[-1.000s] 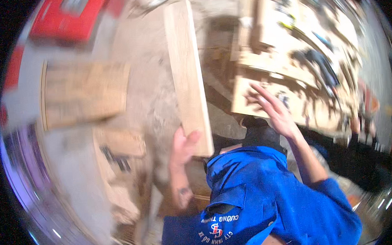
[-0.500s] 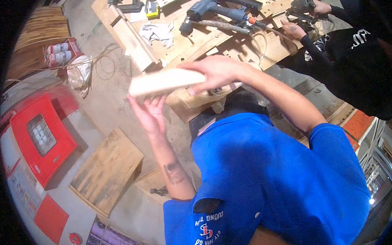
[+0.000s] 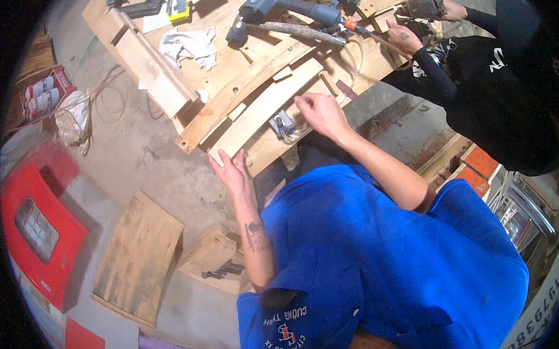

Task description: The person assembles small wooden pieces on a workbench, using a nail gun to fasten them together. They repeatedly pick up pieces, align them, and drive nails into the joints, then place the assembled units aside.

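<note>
A pale wooden board (image 3: pixel 264 109) lies slantwise on the workbench, alongside a longer strip with holes (image 3: pixel 235 89). My left hand (image 3: pixel 232 171) is at the board's near left end, its fingertips and thumb gripping that end. By the board's near edge, my right hand (image 3: pixel 322 115) has its fingers curled in; whatever they may hold is hidden. Just left of that hand sits a small metal toggle clamp (image 3: pixel 282 124) on the bench's near side.
A blue-grey nail gun (image 3: pixel 285 9) and a white cloth (image 3: pixel 188 46) lie across the workbench (image 3: pixel 263 156). At the right a co-worker in black holds a dark tool (image 3: pixel 423 8). A wooden panel (image 3: pixel 138 258) and a red cabinet (image 3: pixel 42 231) are at left.
The board, held up in both hands before, is now down on the bench. My left hand has stayed at its end, while my right hand has moved slightly right with fingers curled. The view has shifted.
</note>
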The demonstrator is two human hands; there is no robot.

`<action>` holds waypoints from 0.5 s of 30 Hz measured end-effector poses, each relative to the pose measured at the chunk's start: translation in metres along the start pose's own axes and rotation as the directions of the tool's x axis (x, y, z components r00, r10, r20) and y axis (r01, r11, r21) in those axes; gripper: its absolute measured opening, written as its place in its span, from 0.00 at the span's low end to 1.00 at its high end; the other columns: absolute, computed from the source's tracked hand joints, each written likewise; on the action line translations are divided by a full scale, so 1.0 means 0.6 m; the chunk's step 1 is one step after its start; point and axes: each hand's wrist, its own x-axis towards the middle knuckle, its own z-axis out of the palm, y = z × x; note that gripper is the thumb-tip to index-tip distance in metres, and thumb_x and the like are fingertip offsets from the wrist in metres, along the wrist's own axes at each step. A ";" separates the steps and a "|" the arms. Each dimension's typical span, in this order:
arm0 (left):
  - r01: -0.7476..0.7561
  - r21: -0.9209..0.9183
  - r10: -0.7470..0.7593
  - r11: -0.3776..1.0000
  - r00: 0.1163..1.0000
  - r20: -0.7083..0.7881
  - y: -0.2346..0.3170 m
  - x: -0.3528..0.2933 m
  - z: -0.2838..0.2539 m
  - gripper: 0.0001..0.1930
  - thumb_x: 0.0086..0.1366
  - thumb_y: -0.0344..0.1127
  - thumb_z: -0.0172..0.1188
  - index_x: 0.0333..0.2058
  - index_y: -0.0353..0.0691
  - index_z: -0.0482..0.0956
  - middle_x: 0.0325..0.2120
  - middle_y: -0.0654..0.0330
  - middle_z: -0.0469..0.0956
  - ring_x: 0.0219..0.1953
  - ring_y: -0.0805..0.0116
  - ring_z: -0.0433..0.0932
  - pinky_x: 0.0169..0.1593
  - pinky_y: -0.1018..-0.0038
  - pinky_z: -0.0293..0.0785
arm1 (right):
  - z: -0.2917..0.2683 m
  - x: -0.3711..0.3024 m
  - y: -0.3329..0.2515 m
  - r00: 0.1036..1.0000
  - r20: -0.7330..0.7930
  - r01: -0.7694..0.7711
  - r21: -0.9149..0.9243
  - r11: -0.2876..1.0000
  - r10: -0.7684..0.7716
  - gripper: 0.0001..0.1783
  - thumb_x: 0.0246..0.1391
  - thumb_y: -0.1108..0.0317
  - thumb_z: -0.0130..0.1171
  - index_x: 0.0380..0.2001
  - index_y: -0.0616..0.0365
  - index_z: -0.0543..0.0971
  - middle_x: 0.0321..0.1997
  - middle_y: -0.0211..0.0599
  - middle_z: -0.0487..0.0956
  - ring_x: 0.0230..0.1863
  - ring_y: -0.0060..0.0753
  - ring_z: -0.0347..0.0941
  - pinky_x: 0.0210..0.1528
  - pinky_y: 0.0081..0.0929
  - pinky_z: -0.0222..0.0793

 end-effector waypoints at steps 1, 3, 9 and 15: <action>0.017 -0.009 -0.017 1.000 0.999 -0.050 -0.007 0.006 0.005 0.29 0.79 0.40 0.52 0.71 0.39 0.52 0.61 0.45 0.68 0.55 0.53 0.78 0.57 0.60 0.81 | -0.002 0.019 0.005 1.000 -0.010 -0.023 0.063 0.998 0.024 0.27 0.65 0.46 0.53 0.40 0.60 0.86 0.34 0.55 0.85 0.43 0.60 0.83 0.49 0.48 0.77; -0.058 0.000 0.058 0.998 0.998 -0.008 -0.020 0.015 0.013 0.29 0.80 0.40 0.51 0.71 0.39 0.50 0.60 0.45 0.68 0.55 0.53 0.78 0.59 0.58 0.80 | 0.001 0.056 0.015 0.996 -0.067 -0.054 0.062 0.997 0.058 0.29 0.66 0.44 0.52 0.39 0.62 0.86 0.36 0.58 0.85 0.45 0.61 0.82 0.51 0.49 0.75; -0.179 0.667 0.313 0.724 0.946 -0.086 -0.026 0.044 0.019 0.25 0.74 0.41 0.60 0.61 0.28 0.71 0.50 0.47 0.73 0.49 0.54 0.80 0.54 0.63 0.78 | 0.020 0.115 0.034 0.992 -0.065 -0.101 0.090 0.991 0.107 0.25 0.62 0.48 0.59 0.28 0.62 0.87 0.29 0.53 0.85 0.37 0.54 0.83 0.47 0.47 0.76; -0.211 0.927 0.615 0.309 0.788 -0.026 -0.025 0.045 0.027 0.30 0.64 0.46 0.72 0.53 0.23 0.80 0.42 0.45 0.77 0.43 0.55 0.79 0.48 0.63 0.76 | 0.011 0.128 0.053 0.992 -0.062 -0.101 0.168 0.981 0.113 0.24 0.59 0.47 0.61 0.23 0.58 0.87 0.22 0.44 0.84 0.29 0.43 0.84 0.40 0.40 0.77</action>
